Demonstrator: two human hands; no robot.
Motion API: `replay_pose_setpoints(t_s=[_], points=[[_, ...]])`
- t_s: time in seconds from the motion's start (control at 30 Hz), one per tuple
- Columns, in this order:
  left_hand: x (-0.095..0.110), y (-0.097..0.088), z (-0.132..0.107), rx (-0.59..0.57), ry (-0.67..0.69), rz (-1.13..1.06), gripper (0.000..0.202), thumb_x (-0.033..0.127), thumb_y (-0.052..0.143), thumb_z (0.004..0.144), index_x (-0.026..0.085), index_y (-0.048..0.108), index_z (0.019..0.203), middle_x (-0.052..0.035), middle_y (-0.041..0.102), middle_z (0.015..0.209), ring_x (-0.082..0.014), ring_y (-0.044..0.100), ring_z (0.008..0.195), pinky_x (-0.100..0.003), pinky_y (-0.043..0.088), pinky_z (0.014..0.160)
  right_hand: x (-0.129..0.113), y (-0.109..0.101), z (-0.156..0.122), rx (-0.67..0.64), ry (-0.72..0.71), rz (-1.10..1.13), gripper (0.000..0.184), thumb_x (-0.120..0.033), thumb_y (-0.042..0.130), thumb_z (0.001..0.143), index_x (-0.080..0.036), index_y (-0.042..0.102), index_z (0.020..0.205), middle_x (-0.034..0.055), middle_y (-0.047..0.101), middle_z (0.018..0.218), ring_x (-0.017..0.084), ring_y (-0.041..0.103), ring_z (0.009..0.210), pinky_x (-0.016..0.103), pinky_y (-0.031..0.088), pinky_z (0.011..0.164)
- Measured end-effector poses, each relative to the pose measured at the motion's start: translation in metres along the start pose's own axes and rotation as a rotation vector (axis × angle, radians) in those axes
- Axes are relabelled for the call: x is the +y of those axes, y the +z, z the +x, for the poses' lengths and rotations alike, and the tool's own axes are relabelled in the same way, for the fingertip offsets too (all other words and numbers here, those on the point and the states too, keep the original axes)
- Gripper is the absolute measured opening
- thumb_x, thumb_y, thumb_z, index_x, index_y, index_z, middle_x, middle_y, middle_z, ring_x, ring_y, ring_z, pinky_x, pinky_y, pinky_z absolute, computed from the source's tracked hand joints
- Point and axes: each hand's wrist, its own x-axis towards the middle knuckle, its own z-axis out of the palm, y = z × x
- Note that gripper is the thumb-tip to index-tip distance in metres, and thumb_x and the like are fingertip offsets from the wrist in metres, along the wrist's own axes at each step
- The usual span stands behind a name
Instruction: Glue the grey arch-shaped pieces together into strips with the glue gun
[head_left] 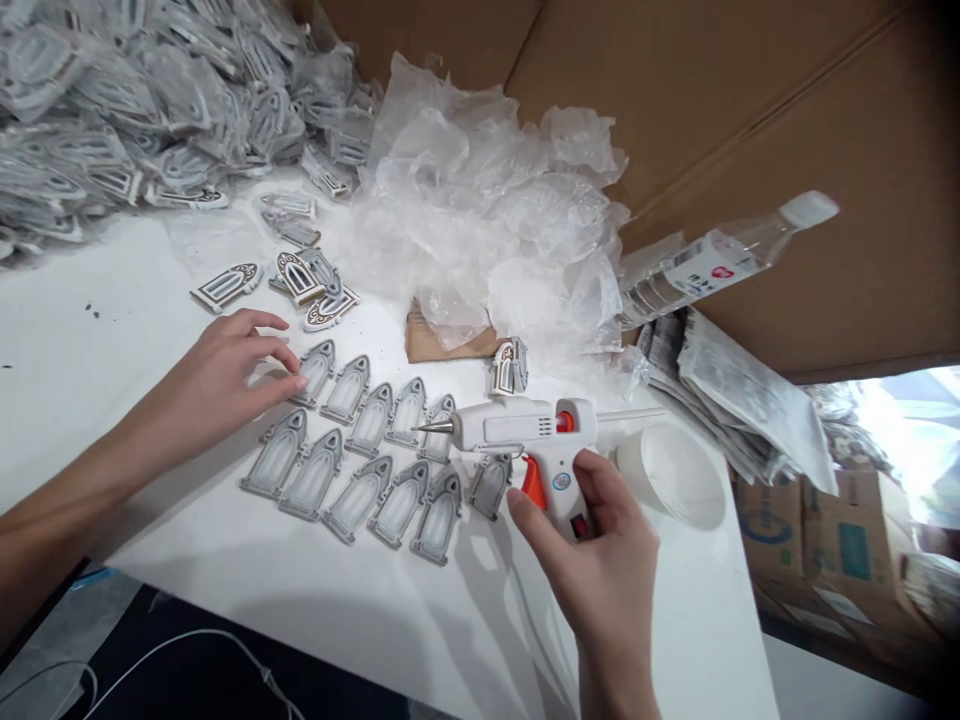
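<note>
My right hand (611,540) grips the handle of a white hot glue gun (510,425) with an orange trigger. Its metal nozzle points left above two rows of small grey arched window pieces (311,475). A glue stick (630,414) sticks out of the gun's back. My left hand (240,370) holds nothing, fingers apart, its thumb at the edge of the leftmost piece in the upper row; I cannot tell whether they touch. Beyond it lie several white-and-gold arched window pieces (300,277). Another such piece (510,367) stands behind the gun.
Bagged window pieces (187,100) are heaped at the back left. Crumpled clear plastic bags (495,200) cover the back middle, by a cardboard scrap (446,338). A tilted plastic bottle (720,265), a white cup (675,475) and a stack of flat wrapped packs (742,390) are at the right.
</note>
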Motion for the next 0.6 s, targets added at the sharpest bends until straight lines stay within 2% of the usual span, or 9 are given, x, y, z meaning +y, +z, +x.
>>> replay_pose_setpoints(t_s=[0.07,0.17,0.23,0.33,0.47,0.6], points=[[-0.004,-0.001,-0.005,0.041,0.062,0.033,0.03,0.052,0.056,0.088,0.026,0.068,0.097,-0.0033,0.05,0.132,-0.0266,0.046,0.127,-0.049,0.039,0.107,-0.011,0.009,-0.003,-0.003,-0.015,-0.004,0.057,-0.049,0.076,0.059,-0.014,0.058,0.101,0.0073,0.067,0.085,0.012,0.061,0.065,0.018,0.049,0.053],[-0.012,-0.004,-0.011,-0.026,0.12,0.051,0.029,0.052,0.051,0.092,0.032,0.064,0.109,-0.0002,0.044,0.141,-0.025,0.042,0.131,-0.043,0.044,0.101,-0.026,0.025,-0.008,0.021,-0.037,-0.012,0.054,-0.048,0.074,0.063,-0.015,0.057,0.101,0.0046,0.064,0.081,0.01,0.058,0.062,0.016,0.048,0.052],[-0.017,-0.007,-0.014,0.007,0.198,0.059,0.026,0.049,0.051,0.093,0.034,0.064,0.11,0.0006,0.045,0.142,-0.0255,0.042,0.132,-0.041,0.043,0.101,-0.035,0.037,-0.009,0.037,-0.037,-0.013,0.052,-0.048,0.073,0.064,-0.015,0.056,0.1,0.0031,0.062,0.077,0.009,0.056,0.06,0.016,0.047,0.051],[-0.023,-0.009,-0.015,0.062,0.293,0.034,0.021,0.04,0.05,0.095,0.032,0.064,0.108,-0.0014,0.048,0.14,-0.0258,0.046,0.13,-0.043,0.041,0.103,-0.045,0.055,-0.01,0.059,-0.033,-0.049,0.052,-0.05,0.073,0.064,-0.015,0.056,0.099,0.0022,0.061,0.075,0.008,0.053,0.056,0.016,0.046,0.05],[-0.027,-0.01,-0.015,0.075,0.305,0.023,0.018,0.031,0.05,0.096,0.026,0.063,0.108,-0.0056,0.05,0.137,-0.0253,0.047,0.129,-0.046,0.04,0.104,-0.052,0.074,-0.012,0.052,-0.014,-0.121,0.052,-0.051,0.071,0.065,-0.015,0.056,0.099,0.0028,0.061,0.076,0.008,0.052,0.056,0.017,0.046,0.051],[-0.029,-0.009,-0.018,0.095,0.326,0.081,0.018,0.027,0.053,0.094,0.025,0.061,0.111,-0.0054,0.049,0.138,-0.0258,0.046,0.13,-0.046,0.04,0.105,-0.049,0.089,-0.016,0.012,-0.036,-0.161,0.054,-0.054,0.071,0.067,-0.015,0.055,0.1,0.0035,0.061,0.079,0.008,0.053,0.057,0.017,0.046,0.05]])
